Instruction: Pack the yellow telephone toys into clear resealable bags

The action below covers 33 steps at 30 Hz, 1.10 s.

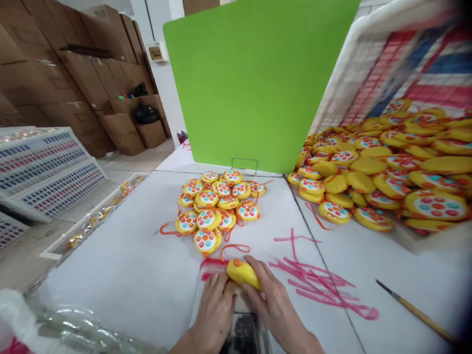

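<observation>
My right hand (271, 295) grips a rounded yellow toy (243, 273) with an orange spot, tilted up on its side between thumb and fingers. An orange cord loop (236, 247) lies just beyond it. Close against the toy's left side is my left hand (215, 305), its fingers curled and pressed together; what they hold, if anything, is hidden. Both hands are over a shallow clear box or tray with a dark panel (241, 334), partly covered by them. Ahead on the white table sits a cluster of similar yellow toys (208, 199) with coloured dots on white faces.
A tipped white basket (354, 29) spills many yellow toys (365, 172) at right. A thin wooden-handled brush (416, 310) lies at lower right. An upright green board (254, 83) stands behind. Clear plastic bags (84, 332) sit lower left; slotted baskets (55, 172) stand farther left.
</observation>
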Motion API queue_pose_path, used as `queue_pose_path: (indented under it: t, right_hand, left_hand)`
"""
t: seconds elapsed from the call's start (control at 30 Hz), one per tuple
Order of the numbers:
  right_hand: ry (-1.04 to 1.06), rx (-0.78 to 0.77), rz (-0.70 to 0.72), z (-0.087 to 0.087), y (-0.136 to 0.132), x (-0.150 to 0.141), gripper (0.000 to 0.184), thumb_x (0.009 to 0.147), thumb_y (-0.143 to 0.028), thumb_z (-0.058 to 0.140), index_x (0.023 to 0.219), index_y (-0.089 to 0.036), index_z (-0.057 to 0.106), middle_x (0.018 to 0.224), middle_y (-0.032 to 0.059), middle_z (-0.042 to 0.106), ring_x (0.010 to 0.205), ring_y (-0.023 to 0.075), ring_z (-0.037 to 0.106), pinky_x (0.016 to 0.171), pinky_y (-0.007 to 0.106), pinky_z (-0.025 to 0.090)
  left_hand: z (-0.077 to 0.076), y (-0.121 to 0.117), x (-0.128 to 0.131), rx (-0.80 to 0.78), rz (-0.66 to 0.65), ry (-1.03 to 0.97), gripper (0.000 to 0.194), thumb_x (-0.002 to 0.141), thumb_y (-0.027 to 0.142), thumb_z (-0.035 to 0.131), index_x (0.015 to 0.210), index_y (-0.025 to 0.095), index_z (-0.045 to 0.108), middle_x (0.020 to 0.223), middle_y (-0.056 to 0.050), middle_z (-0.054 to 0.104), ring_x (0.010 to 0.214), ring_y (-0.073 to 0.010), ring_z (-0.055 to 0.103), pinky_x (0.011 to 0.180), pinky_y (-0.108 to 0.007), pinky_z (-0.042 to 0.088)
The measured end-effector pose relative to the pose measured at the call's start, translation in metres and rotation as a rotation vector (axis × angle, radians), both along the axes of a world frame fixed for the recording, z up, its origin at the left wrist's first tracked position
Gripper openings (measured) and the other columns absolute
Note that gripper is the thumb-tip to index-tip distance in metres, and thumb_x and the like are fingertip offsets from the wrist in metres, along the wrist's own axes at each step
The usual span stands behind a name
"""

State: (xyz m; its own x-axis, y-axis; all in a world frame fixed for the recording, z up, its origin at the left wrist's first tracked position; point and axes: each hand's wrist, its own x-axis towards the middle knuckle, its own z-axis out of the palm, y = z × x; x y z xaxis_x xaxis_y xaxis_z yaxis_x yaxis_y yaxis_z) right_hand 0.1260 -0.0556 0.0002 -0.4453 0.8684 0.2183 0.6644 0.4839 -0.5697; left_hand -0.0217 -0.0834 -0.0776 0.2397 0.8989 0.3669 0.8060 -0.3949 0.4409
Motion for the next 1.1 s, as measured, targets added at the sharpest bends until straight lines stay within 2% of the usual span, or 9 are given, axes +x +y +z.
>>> queue_pose_path:
  t: [0.1,0.2,0.3,0.4,0.57,0.73,0.87,1.0,1.1]
  right_hand:
    - [0.050,-0.021,-0.011,-0.004,-0.001,0.000,0.046,0.086,-0.015,0.040,0.130,-0.022,0.030,0.117,0.0087,0.054,0.103,0.0167,0.056,0.085,0.028,0.048]
    - [0.055,-0.012,-0.089,-0.007,-0.003,0.001,0.041,0.085,-0.021,0.047,0.124,-0.021,0.036,0.111,0.0083,0.058,0.100,0.0180,0.058,0.084,0.029,0.050]
    - [0.038,0.006,-0.113,-0.010,-0.006,0.002,0.034,0.086,-0.024,0.049,0.119,-0.021,0.042,0.111,0.0082,0.059,0.100,0.0189,0.058,0.084,0.030,0.050]
    - [0.007,0.036,-0.117,-0.013,-0.012,0.005,0.038,0.088,-0.025,0.045,0.125,-0.021,0.039,0.118,0.0093,0.055,0.108,0.0195,0.054,0.089,0.032,0.048]
    - [0.035,0.054,-0.156,-0.017,-0.019,0.007,0.042,0.090,-0.025,0.042,0.130,-0.019,0.034,0.123,0.0123,0.053,0.111,0.0216,0.053,0.091,0.034,0.047]
    - [0.147,-0.192,-0.272,-0.014,-0.021,0.006,0.040,0.088,-0.038,0.044,0.123,-0.017,0.040,0.115,0.0113,0.058,0.096,0.0208,0.059,0.078,0.030,0.053]
    - [0.282,-0.392,-0.371,-0.013,-0.018,0.011,0.051,0.084,-0.048,0.046,0.124,-0.015,0.039,0.112,0.0113,0.057,0.090,0.0215,0.058,0.068,0.029,0.054]
    - [0.440,-0.569,-0.418,-0.006,-0.017,0.016,0.057,0.080,-0.049,0.052,0.125,-0.016,0.041,0.110,0.0097,0.056,0.086,0.0222,0.057,0.063,0.031,0.054]
    - [0.542,-0.719,-0.337,0.005,-0.018,0.015,0.049,0.079,-0.043,0.057,0.120,-0.018,0.048,0.107,0.0080,0.058,0.085,0.0213,0.057,0.064,0.032,0.054]
  left_hand:
    - [-0.005,-0.008,-0.001,-0.023,0.021,-0.028,0.026,0.082,0.012,0.044,0.107,0.014,0.054,0.102,-0.011,0.060,0.093,-0.0252,0.057,0.080,-0.042,0.051]
    - [-0.008,-0.006,0.001,-0.045,0.005,-0.060,0.022,0.082,0.008,0.042,0.096,0.015,0.058,0.091,-0.009,0.061,0.083,-0.0226,0.059,0.074,-0.038,0.053]
    - [-0.004,0.003,-0.003,0.010,-0.138,-0.062,0.023,0.082,0.007,0.040,0.096,0.015,0.057,0.095,-0.008,0.061,0.087,-0.0215,0.057,0.078,-0.036,0.050]
    - [0.003,0.011,-0.011,0.090,-0.275,0.013,0.023,0.083,0.008,0.041,0.100,0.015,0.055,0.101,-0.008,0.060,0.093,-0.0219,0.054,0.086,-0.039,0.045]
    - [0.008,0.010,-0.017,0.132,-0.231,0.168,0.021,0.085,0.010,0.040,0.099,0.015,0.055,0.094,-0.009,0.060,0.089,-0.0245,0.054,0.083,-0.044,0.044]
    - [0.011,0.006,-0.016,-0.041,-0.156,0.082,0.012,0.082,0.021,0.054,0.094,0.017,0.054,0.091,-0.006,0.060,0.089,-0.0251,0.054,0.084,-0.045,0.042]
    - [0.014,0.003,-0.025,-0.244,-0.101,-0.172,0.032,0.070,0.029,0.068,0.095,0.018,0.051,0.098,-0.006,0.059,0.092,-0.0252,0.052,0.084,-0.042,0.043]
    - [0.013,0.000,-0.034,-0.301,-0.121,-0.377,0.055,0.074,0.014,0.057,0.124,0.019,0.037,0.105,-0.007,0.056,0.092,-0.0209,0.051,0.085,-0.037,0.043]
    - [0.010,0.002,-0.036,-0.289,-0.157,-0.411,0.058,0.072,0.006,0.049,0.127,0.019,0.037,0.100,-0.006,0.056,0.089,-0.0200,0.051,0.084,-0.037,0.043]
